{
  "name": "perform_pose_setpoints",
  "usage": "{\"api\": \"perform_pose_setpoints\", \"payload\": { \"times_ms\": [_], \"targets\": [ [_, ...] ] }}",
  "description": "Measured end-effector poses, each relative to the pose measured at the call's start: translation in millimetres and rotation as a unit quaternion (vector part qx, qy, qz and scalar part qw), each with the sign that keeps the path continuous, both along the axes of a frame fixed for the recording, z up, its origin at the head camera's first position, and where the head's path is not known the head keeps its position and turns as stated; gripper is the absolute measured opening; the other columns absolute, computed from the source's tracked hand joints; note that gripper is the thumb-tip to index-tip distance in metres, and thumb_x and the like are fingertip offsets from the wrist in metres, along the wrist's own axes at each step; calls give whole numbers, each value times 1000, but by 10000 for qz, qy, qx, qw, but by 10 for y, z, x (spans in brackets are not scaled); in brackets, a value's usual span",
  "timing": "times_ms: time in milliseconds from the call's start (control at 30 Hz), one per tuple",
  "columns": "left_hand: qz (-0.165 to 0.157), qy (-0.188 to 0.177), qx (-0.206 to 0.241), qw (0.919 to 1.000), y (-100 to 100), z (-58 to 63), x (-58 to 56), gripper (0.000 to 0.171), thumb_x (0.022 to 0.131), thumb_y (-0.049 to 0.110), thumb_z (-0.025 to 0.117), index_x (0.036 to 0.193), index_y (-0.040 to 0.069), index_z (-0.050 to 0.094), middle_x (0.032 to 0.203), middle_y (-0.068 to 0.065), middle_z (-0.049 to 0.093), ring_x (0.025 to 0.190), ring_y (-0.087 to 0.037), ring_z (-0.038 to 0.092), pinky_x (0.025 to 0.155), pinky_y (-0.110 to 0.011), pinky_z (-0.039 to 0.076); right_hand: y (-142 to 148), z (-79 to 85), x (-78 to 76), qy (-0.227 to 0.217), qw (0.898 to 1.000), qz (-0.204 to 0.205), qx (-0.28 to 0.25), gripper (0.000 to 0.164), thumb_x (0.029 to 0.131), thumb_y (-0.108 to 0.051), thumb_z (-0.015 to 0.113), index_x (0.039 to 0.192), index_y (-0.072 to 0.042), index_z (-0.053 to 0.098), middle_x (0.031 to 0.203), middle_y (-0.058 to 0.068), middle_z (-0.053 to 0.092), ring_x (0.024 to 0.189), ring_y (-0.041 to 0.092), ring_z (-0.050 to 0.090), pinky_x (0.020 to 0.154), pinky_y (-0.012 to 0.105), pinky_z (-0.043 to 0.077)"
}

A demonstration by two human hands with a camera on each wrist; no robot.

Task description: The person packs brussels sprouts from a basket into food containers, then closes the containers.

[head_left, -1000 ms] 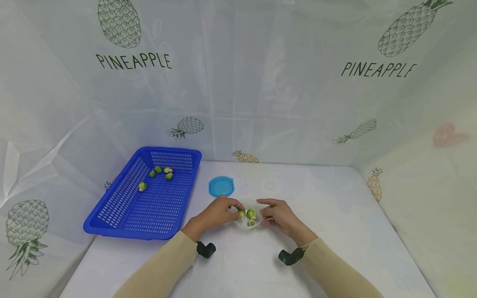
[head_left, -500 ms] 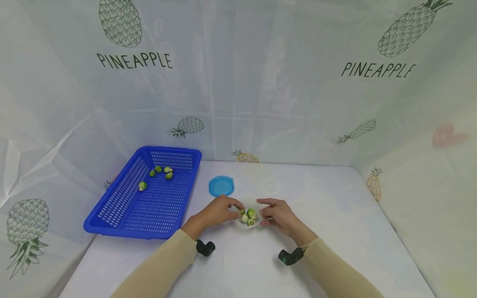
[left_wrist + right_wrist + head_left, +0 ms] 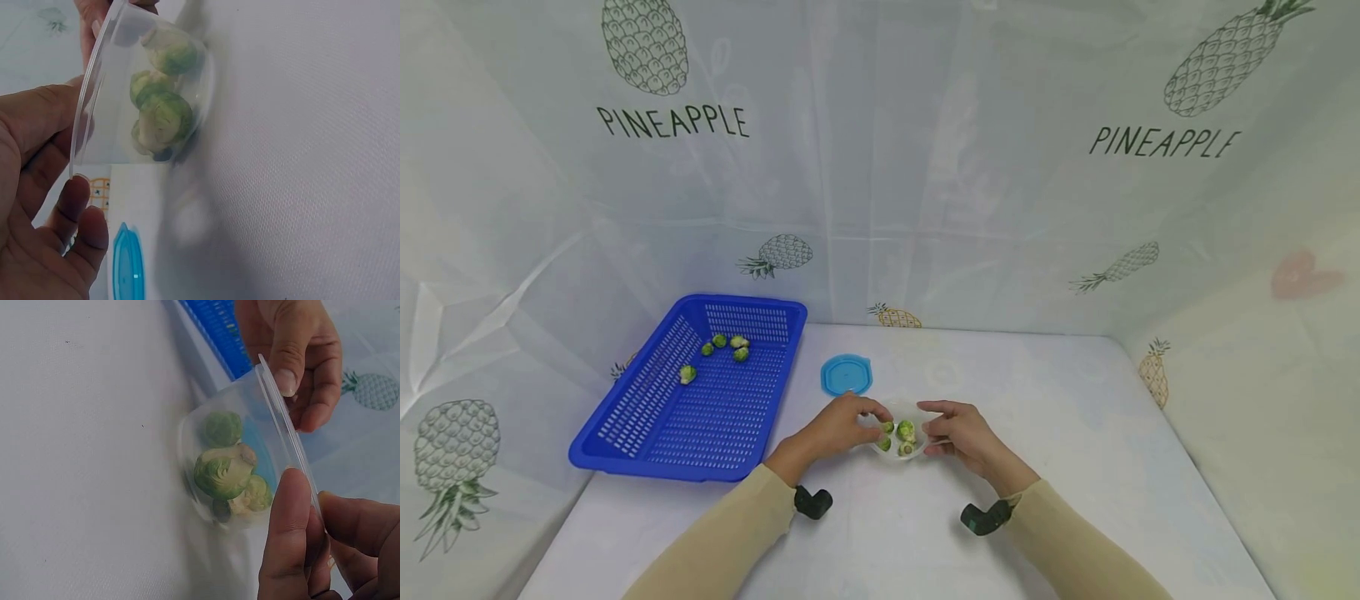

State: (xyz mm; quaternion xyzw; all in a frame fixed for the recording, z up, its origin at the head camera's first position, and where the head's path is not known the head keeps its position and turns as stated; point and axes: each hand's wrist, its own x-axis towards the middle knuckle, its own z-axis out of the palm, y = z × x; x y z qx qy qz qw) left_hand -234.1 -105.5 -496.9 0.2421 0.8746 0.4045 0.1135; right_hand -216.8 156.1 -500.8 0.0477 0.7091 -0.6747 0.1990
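A small clear plastic container (image 3: 898, 459) stands on the table between the hands, with several Brussels sprouts (image 3: 906, 430) at its bottom. My right hand (image 3: 966, 435) pinches the container's rim on the right; the right wrist view shows thumb and fingers on either side of the rim (image 3: 284, 415). At the opposite side, my left hand (image 3: 838, 427) hovers with bent, relaxed fingers at the opening, nothing visible between them. Seen in the left wrist view, its fingertips (image 3: 76, 187) lie right by the rim. Part of the left fingers is hidden behind the container wall (image 3: 100, 147).
A blue plastic basket (image 3: 681, 477) with several more sprouts (image 3: 687, 374) sits at the left. Just behind the container lies a light blue lid (image 3: 846, 375). White pineapple-print sheeting (image 3: 970, 192) rises behind and beside the table.
A sprout at the left fingertips has left them and rolled toward the near left side inside the container. Both hands have stayed almost in place.
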Motion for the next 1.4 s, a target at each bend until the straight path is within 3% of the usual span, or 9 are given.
{"api": "perform_pose_setpoints", "payload": {
  "times_ms": [200, 400, 600, 867, 1000, 1100, 1400],
  "targets": [
    [127, 190, 86, 9997, -4, 22, 21, 21, 96, 23, 78, 118, 20, 79, 113, 6, 73, 119, -23, 57, 103, -52, 49, -7, -8, -9, -24, 10000, -8, -29, 52, 95, 1, 68, 146, -2, 61, 85, 6, 60, 74, 16, 61, 72, 32, 64],
    [233, 367, 55, 9990, 15, 147, 69, 21, 99, 23, 75, 120, 23, 78, 119, 6, 72, 121, -22, 58, 101, -48, 51, -5, -11, -21, -7, 10000, 16, -14, 52, 95, 1, 68, 146, -2, 61, 85, 6, 59, 74, 16, 61, 72, 32, 64],
    [316, 587, 191, 9976, 8, 457, 171, 21, 101, 22, 72, 122, 23, 76, 123, 2, 71, 112, -23, 62, 88, -38, 54, -5, -1, -23, -21, 10000, 10, -5, 53, 94, 0, 69, 147, -2, 60, 84, 5, 60, 73, 16, 61, 71, 32, 64],
    [536, 1362, 642, 9871, -184, 909, 184, 19, 101, 19, 73, 119, 23, 78, 110, 6, 71, 104, -26, 64, 85, -33, 55, 1, 11, -16, 18, 10000, 86, -40, 55, 95, 1, 68, 149, 2, 56, 84, 5, 61, 74, 15, 61, 71, 31, 64],
    [769, 1481, 696, 9835, -384, 1128, 130, 19, 102, 17, 71, 120, 19, 77, 115, 3, 72, 105, -24, 63, 87, -37, 55, -2, 11, -11, 19, 9999, 119, -48, 55, 96, 1, 67, 150, 1, 56, 85, 5, 61, 74, 15, 61, 71, 31, 64],
    [1033, 1580, 644, 9799, -585, 1227, 33, 20, 103, 17, 70, 122, 16, 77, 119, -3, 72, 105, -24, 64, 88, -41, 55, -4, 10, -8, 20, 9999, 116, -27, 55, 95, 1, 67, 150, 1, 56, 85, 6, 62, 74, 15, 61, 71, 31, 64],
    [1829, 1610, 343, 9692, -1236, 1287, -274, 24, 106, 21, 65, 127, 11, 73, 123, -11, 69, 107, -30, 64, 94, -49, 54, 0, 3, -7, 45, 10000, 66, -24, 53, 95, 1, 67, 147, -1, 59, 85, 6, 60, 74, 16, 61, 72, 32, 64]
  ]
}}
